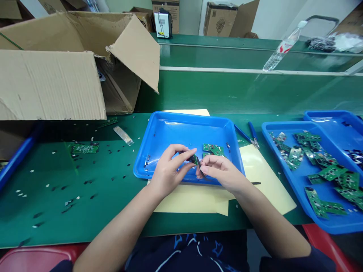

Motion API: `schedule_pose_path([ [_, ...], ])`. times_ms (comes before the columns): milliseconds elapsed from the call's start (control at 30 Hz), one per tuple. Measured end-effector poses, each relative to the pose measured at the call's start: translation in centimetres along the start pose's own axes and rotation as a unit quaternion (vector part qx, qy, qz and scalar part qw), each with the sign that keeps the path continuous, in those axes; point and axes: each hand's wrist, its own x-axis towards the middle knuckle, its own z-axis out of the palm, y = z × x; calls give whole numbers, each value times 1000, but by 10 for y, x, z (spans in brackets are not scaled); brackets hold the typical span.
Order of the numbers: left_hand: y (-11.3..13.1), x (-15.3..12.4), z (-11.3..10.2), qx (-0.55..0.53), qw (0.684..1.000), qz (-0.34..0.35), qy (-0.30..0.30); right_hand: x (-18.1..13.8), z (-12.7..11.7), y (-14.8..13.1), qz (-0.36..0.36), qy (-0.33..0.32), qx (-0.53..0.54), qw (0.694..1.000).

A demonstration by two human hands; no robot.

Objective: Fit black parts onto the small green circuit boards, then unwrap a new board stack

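Surface: a green surface [113, 211], with a large open carton [51, 85] at its left and a clear bottle [282, 49] by the raised shelf [215, 56] behind.
Central tray: a blue tray [176, 132], partly over yellow paper [193, 200], bearing loose green boards [213, 149] and small dark bits.
Held board: a small circuit board [193, 159], above the near half of the central tray, between the two hands.
Left hand: at the hand [170, 172], thumb and fingers pinch the board from its left.
Right hand: at the hand [222, 172], the fingers are closed, apparently on a thin dark strip [200, 170] beside the board.
Long axis: the board seems to slant down toward the right hand (its far end is covered by the left fingers); the strip points down and right, toward the tray's near rim.
Step in hand: probably handling the strip against the board; the next move would call for a steady left pinch and fine control on the right.
Right margin: blue-handled cutters [253, 132]; beyond, a second tray [296, 179] of boards.
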Motion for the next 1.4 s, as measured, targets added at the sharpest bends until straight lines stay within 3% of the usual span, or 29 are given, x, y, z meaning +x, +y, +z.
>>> schedule_pose_path([
  [167, 1, 2, -2, -79, 996, -31, -15, 3, -2, 4, 65, -59, 102, 991],
  [300, 3, 4, -4, -168, 984, -48, -36, 5, -2, 5, 99, -91, 119, 984],
  [500, 10, 5, -4, -247, 960, -100, -88, 3, -1, 6, 26, -56, 76, 995],
  [633, 8, 3, -1, -233, 964, -117, -57, -1, 1, 4, -16, -20, 42, 999],
  [833, 1, 1, 2, -128, 990, -53, -16, -3, 0, 2, -1, -52, 98, 994],
  [1100, 4, 4, -4, -219, 969, -63, -91, 2, -2, 7, 93, -120, 112, 982],
  [1200, 6, 5, -6, -241, 961, -82, -106, 2, -1, 8, 49, -77, 75, 993],
  [1400, 9, 3, -5, -298, 938, -161, -74, 0, 6, 10, -92, 32, 36, 995],
])
